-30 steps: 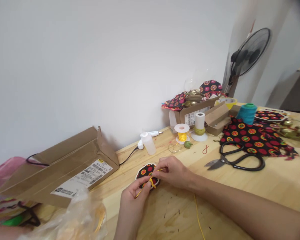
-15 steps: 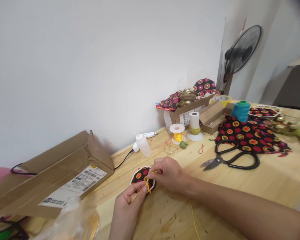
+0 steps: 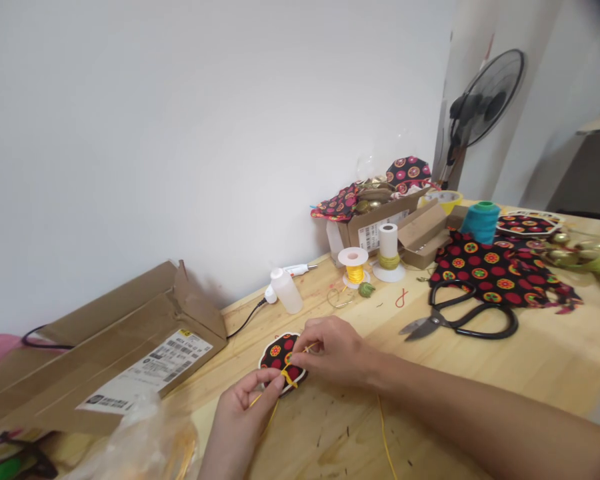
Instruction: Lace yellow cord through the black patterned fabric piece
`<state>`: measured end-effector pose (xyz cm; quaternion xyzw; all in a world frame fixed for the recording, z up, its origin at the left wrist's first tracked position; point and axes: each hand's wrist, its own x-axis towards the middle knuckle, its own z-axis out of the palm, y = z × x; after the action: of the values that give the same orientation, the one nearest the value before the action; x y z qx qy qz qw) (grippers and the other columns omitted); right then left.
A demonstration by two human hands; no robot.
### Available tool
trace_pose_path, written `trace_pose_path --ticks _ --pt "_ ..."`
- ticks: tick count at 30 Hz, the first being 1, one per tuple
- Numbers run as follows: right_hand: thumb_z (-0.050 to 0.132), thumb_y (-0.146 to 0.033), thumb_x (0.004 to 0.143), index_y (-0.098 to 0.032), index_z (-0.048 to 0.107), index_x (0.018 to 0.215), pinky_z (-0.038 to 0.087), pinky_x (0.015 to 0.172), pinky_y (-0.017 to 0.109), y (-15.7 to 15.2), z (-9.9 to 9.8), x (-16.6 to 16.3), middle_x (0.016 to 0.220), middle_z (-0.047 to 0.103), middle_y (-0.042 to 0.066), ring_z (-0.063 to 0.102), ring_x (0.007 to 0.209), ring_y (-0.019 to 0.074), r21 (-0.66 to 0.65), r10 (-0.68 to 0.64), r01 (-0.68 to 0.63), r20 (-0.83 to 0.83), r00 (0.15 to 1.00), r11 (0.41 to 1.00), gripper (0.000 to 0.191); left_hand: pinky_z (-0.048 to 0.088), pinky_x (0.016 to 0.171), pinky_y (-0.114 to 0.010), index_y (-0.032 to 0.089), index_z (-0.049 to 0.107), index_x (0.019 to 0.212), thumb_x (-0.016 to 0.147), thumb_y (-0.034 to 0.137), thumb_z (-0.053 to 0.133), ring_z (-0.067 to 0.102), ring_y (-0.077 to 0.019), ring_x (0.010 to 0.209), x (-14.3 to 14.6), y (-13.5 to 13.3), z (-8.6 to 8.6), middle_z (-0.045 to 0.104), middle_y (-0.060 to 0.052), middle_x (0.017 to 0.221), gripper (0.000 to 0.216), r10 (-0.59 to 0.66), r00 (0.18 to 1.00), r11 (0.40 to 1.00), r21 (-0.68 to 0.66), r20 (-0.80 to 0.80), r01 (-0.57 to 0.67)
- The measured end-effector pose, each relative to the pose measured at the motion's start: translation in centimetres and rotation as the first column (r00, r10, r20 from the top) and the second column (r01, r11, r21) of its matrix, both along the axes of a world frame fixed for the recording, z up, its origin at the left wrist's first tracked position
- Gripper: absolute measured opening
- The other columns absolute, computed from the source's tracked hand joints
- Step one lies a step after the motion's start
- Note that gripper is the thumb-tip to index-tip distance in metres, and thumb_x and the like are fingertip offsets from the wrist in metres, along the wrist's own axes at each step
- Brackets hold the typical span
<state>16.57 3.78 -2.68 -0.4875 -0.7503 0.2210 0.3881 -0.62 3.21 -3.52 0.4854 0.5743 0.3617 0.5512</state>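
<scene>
Between finger and thumb my left hand [image 3: 247, 403] pinches a yellow cord [image 3: 289, 380], which is looped into a small knot at the fingertips. My right hand [image 3: 330, 347] is closed on another stretch of the same cord, just up and to the right. Under both hands lies a patterned fabric piece [image 3: 275, 352], black with red and orange circles and a white rim, partly covered by my fingers. A loose yellow strand [image 3: 386, 437] hangs over the tabletop below my right forearm.
Black-handled scissors [image 3: 460, 317] lie to the right, near patterned cloth [image 3: 495, 270] and a teal thread cone [image 3: 481, 223]. Behind my hands stand a white bottle [image 3: 287, 291], a yellow cord spool [image 3: 354, 270] and a green cord spool [image 3: 389, 257]. An open cardboard box [image 3: 145, 340] occupies the left.
My left hand has shifted slightly left and down with the knotted cord. My right hand has moved a little left, and the cord between the hands is drawn out farther.
</scene>
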Motion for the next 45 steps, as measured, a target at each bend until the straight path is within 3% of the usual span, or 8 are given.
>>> trace_pose_path --ticks 5,9,16,20,24,31,36,45 --pt "0.058 -0.046 0.062 -0.024 0.065 0.074 0.025 0.046 0.02 -0.7 0.5 -0.2 0.06 0.057 -0.002 0.048 0.056 0.0108 0.036 0.072 -0.083 0.23 0.97 0.996 0.026 0.024 0.036 -0.015 0.012 0.061 0.064 0.045 0.04 0.071 0.043 -0.0081 0.035 -0.4 0.1 -0.5 0.037 0.009 0.027 0.035 0.021 0.999 1.0 0.014 0.041 -0.022" --pt "0.056 -0.032 0.066 -0.022 0.064 0.063 0.023 0.045 0.02 -1.0 0.5 -0.6 0.059 0.058 -0.002 0.048 0.055 0.0108 0.029 0.063 -0.076 0.318 0.946 0.997 0.013 0.031 0.04 -0.016 0.013 0.063 0.063 0.045 0.036 0.072 0.049 -0.01 0.04 0.2 -0.2 -0.1 0.044 0.007 0.029 0.03 0.001 0.997 1.0 0.002 0.074 -0.001" --pt "0.055 -0.024 0.065 -0.023 0.065 0.07 0.029 0.051 0.019 -0.7 0.4 -0.2 0.068 0.062 -0.001 0.051 0.061 0.0112 0.027 0.058 -0.066 0.243 0.968 0.997 0.011 0.039 0.047 -0.019 0.013 0.065 0.06 0.049 0.036 0.07 0.054 -0.0129 0.046 0.9 -0.6 0.9 0.06 0.001 0.043 0.026 -0.006 1.0 0.997 0.072 -0.027 0.008" --pt "0.056 -0.036 0.067 -0.023 0.067 0.07 0.027 0.047 0.018 -0.3 -0.1 -0.1 0.059 0.057 -0.002 0.046 0.054 0.0089 -0.021 0.074 -0.072 0.129 0.989 0.997 0.017 0.039 0.045 -0.019 0.013 0.065 0.059 0.048 0.038 0.069 0.054 -0.0141 0.045 1.0 -0.7 0.5 0.062 -0.001 0.045 0.028 0.023 0.998 0.995 0.103 -0.059 -0.017" --pt "0.051 -0.032 0.073 -0.02 0.067 0.066 0.023 0.042 0.018 0.0 -0.5 -0.1 0.052 0.049 -0.004 0.04 0.047 0.0061 -0.081 0.081 -0.077 0.043 0.996 0.994 0.022 0.04 0.044 -0.02 0.012 0.066 0.061 0.049 0.038 0.069 0.054 -0.014 0.043 0.9 -0.7 0.3 0.062 -0.002 0.045 0.029 0.014 0.999 0.999 0.053 -0.047 -0.011" --pt "0.052 -0.027 0.072 -0.02 0.068 0.067 0.021 0.043 0.018 -0.1 -0.3 -0.2 0.051 0.052 -0.004 0.039 0.047 0.0062 -0.07 0.061 -0.057 0.056 0.997 0.996 0.018 0.04 0.046 -0.023 0.011 0.067 0.07 0.053 0.037 0.067 0.056 -0.0151 0.044 0.5 -0.5 0.0 0.064 -0.003 0.048 0.031 -0.058 0.998 0.998 -0.001 0.016 0.058" --pt "0.052 -0.025 0.072 -0.02 0.068 0.065 0.022 0.044 0.018 -0.1 -0.2 -0.2 0.051 0.053 -0.003 0.041 0.048 0.0066 -0.026 0.069 -0.067 0.078 0.995 0.997 0.019 0.037 0.04 -0.021 0.011 0.067 0.065 0.05 0.039 0.068 0.052 -0.0134 0.037 0.6 -0.5 -0.3 0.06 -0.001 0.039 0.032 -0.002 0.999 1.0 0.013 -0.032 0.003" --pt "0.052 -0.024 0.071 -0.019 0.066 0.059 0.022 0.043 0.018 -0.1 0.0 -0.1 0.052 0.054 -0.002 0.041 0.047 0.0067 0.028 -0.03 0.027 0.112 0.993 0.999 0.019 0.037 0.042 -0.019 0.012 0.069 0.061 0.048 0.036 0.07 0.053 -0.0131 0.041 1.2 -0.9 1.2 0.065 -0.003 0.047 0.027 -0.037 0.998 0.999 0.03 -0.051 0.039"
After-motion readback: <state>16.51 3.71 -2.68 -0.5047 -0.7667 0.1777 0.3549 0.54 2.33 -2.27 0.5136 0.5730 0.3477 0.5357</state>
